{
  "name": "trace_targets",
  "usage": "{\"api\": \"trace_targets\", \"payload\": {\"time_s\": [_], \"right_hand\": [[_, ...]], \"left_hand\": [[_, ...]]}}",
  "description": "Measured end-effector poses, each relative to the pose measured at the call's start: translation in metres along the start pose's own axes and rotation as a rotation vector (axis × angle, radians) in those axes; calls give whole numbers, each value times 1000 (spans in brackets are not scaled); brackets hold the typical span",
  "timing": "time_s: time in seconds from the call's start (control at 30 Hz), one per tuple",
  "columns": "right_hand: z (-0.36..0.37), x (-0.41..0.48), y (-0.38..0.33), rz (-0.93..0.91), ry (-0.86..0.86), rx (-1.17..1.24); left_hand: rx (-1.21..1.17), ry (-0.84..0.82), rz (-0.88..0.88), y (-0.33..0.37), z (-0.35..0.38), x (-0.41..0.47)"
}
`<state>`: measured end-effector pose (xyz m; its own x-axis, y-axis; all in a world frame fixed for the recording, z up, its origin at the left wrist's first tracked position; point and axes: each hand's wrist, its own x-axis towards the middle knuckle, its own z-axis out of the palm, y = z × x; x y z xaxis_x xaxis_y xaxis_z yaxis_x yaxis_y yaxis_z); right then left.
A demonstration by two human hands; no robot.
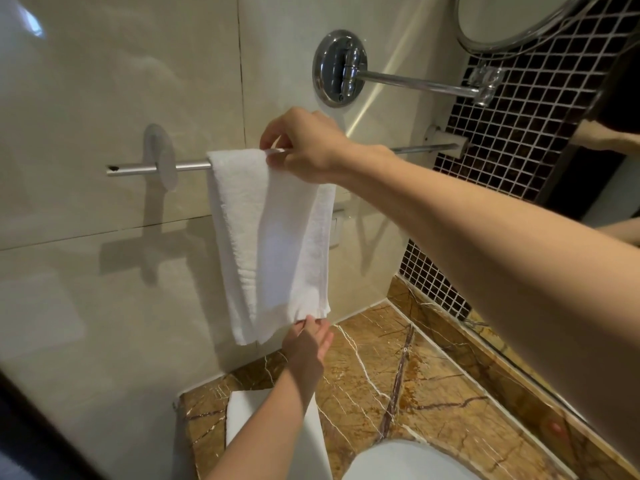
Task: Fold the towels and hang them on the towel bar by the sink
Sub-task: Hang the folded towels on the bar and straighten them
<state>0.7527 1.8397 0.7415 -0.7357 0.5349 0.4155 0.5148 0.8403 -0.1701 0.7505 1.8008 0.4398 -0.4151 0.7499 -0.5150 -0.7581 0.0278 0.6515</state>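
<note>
Towel (270, 237): white and folded lengthwise, it is draped over the towel bar (187, 165), hanging down from the bar's middle stretch towards the worktop (433, 375) below.
Right hand (304, 147): we pinch the towel's top fold between thumb and fingers, right at the bar.
Left hand (308, 341): well below the bar, our fairly straight fingers meet the towel's bottom hem. We cannot tell whether they pinch it or only touch it.
Progress: we judge one towel is folded and hung. The two hanging layers look uneven at the bottom, so evening them seems to be the step in hand.
Left to do: a flat white thing (239, 417) lies on the worktop beneath the bar, partly hidden by our left forearm. It may be another folded towel waiting its turn, but we cannot be sure.
Room on the bar: bare rod shows to the right of the towel, past our right hand, so we judge a second towel would fit.
Around: a chrome wall mount (339, 67) with its swing arm sits above the bar, carrying a round mirror (519, 26) further right. Dark mosaic tiles (519, 133) begin beyond the bar's right end, and the sink (398, 459) lies below.
In the way: the swing arm crosses above the bar's right half, so we might brush it when lifting cloth there.
</note>
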Motion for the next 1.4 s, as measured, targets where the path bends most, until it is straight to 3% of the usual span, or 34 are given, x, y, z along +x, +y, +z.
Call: {"api": "trace_targets", "payload": {"time_s": [0.27, 0.33, 0.47, 0.6, 0.9, 1.4], "right_hand": [[0, 3, 1, -1, -10, 2], [-1, 4, 1, -1, -17, -5], [-2, 4, -1, 7, -29, -10], [-3, 3, -4, 18, -40, -1], [-8, -1, -9, -3, -131, 75], [-4, 12, -13, -130, -191, -52]], "left_hand": [[22, 259, 148, 6, -30, 3], [166, 387, 257, 15, -42, 1], [317, 450, 484, 24, -66, 0], [521, 526, 550, 34, -77, -12], [747, 293, 735, 39, -109, -32], [951, 252, 720, 58, -113, -11]]}}
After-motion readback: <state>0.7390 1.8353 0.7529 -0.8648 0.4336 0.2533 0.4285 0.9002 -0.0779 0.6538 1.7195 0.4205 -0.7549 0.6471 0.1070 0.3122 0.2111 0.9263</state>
